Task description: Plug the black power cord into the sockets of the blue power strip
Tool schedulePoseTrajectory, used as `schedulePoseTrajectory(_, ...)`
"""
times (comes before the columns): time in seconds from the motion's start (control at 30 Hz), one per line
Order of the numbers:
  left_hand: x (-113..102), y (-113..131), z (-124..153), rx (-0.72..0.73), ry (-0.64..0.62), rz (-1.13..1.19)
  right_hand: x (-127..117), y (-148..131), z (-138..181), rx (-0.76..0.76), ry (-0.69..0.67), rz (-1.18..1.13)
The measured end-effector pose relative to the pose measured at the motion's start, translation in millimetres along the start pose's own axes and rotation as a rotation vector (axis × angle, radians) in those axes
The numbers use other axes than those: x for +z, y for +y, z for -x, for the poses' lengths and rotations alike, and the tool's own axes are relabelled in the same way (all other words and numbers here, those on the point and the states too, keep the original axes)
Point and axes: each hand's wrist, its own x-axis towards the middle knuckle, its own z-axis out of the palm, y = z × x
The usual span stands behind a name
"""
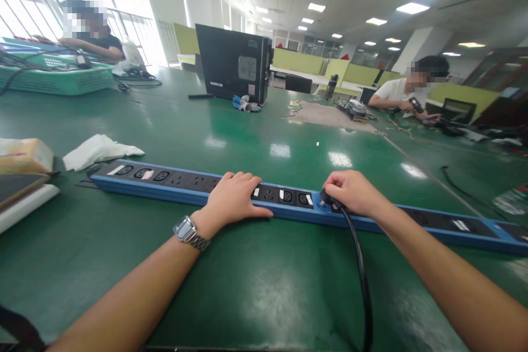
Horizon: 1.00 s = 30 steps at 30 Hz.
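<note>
A long blue power strip (198,196) with black socket panels lies across the green table. Draped over its middle is my left hand (235,195), fingers over the far edge and thumb along the near side, wrapped round the strip. My right hand (348,191) pinches a black plug (327,198) at a socket right of the middle. The plug is tilted, with metal prongs partly showing; whether any prong is inside the socket I cannot tell. From the plug a thick black cable (361,275) drops toward the table's near edge. Small white labels mark several sockets.
On the left are a white cloth (99,152), a tissue pack (25,155) and a green basket (61,78) of cables. A black computer case (231,63) stands behind, gloves (246,103) beside it. One person sits far left; another handles a tool (416,104) at right.
</note>
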Motion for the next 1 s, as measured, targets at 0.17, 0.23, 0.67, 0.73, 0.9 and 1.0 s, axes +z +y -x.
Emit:
schedulePoseTrajectory(0.17, -1.0, -0.8, -0.5, -0.007, -0.007, 0.007, 7.5, -13.2, -3.8, -0.024, -0.018, 0.104)
schedulePoseTrajectory(0.23, -1.0, -1.1, -0.9, -0.007, -0.008, 0.009, 0.6, -14.1, -2.2, -0.020, 0.000, 0.101)
schedulePoseTrajectory(0.67, -1.1, -1.9, -1.2, -0.008, -0.028, 0.009, -55.0, 87.2, 43.8, 0.144, 0.120, 0.159)
schedulePoseTrajectory(0.73, -0.9, -2.1, -1.5, -0.010, -0.024, 0.013, -51.6, 97.1, 46.8, 0.132, 0.114, 0.165)
schedulePoseTrajectory(0.9, -0.6, -2.2, -1.8, -0.016, -0.024, 0.016, -45.9, 90.2, 44.0, 0.059, 0.085, 0.176)
schedulePoseTrajectory(1.0, -0.7, -2.0, -1.7, -0.013, -0.021, 0.015, -45.4, 84.2, 38.8, 0.041, 0.071, 0.235)
